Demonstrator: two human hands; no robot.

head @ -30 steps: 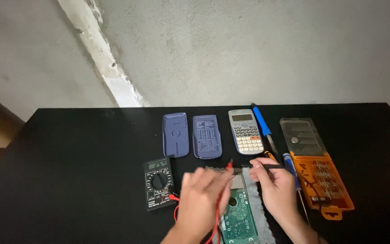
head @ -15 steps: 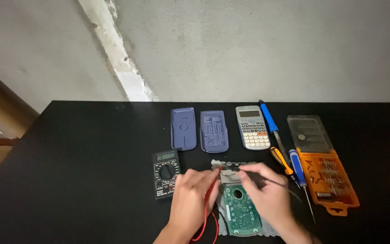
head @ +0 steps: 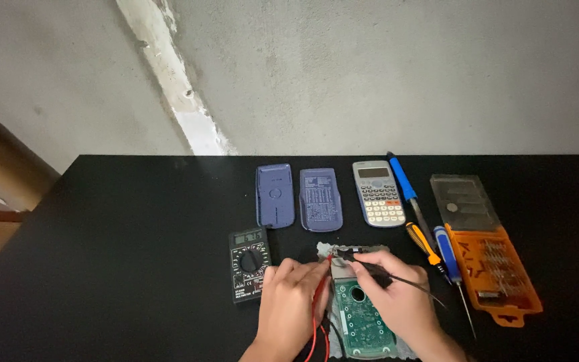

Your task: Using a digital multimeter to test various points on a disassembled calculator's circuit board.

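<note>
My left hand [head: 291, 305] pinches a red test probe [head: 317, 295] with its tip at the top edge of a green circuit board [head: 363, 328]. The board lies on a grey sheet near the table's front edge. My right hand [head: 397, 298] grips a black test probe [head: 370, 267], its tip also at the board's top end, close to the red one. Red and black leads trail down between my hands. A black multimeter [head: 248, 263] lies just left of my left hand.
On the black table [head: 122, 241] behind the board lie two blue calculator covers [head: 275, 196] [head: 320, 199], a grey calculator [head: 378, 193] and a blue-handled tool [head: 405, 184]. To the right are two screwdrivers [head: 425, 245] [head: 447, 255] and an orange bit case [head: 494, 271] with its clear lid open.
The view has shifted, so everything sits lower and further right in frame. Both hands have stayed at the board's top end with the probes, moving only slightly.
</note>
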